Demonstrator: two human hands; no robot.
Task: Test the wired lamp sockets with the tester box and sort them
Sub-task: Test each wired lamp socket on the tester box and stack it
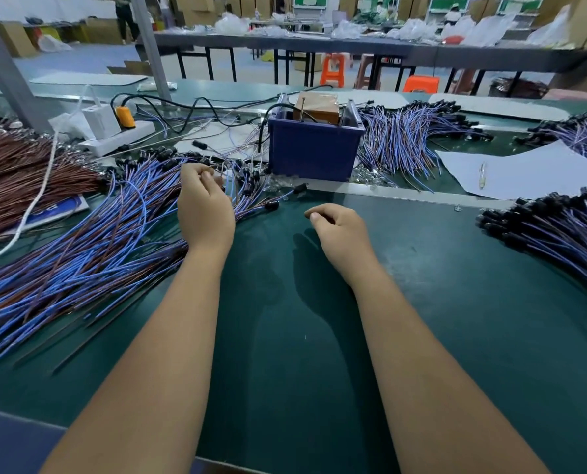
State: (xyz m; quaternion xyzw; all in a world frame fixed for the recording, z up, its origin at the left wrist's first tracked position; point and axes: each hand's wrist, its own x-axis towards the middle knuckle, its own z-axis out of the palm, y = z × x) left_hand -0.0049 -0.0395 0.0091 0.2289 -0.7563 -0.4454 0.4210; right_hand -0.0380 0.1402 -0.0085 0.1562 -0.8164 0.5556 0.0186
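Observation:
The tester box is a blue bin with a brown unit inside, standing at the back of the green mat. A big loose pile of wired lamp sockets, with blue and brown leads and black sockets, spreads from the left. My left hand lies over the pile's socket end, its fingers curled and pinching a wired socket there. My right hand hovers above the bare mat in front of the box, loosely curled and holding nothing.
More socket bundles lie right of the box, at the right edge and far right. A brown wire bundle, a white cord and a power strip sit left. Paper with a pen lies right.

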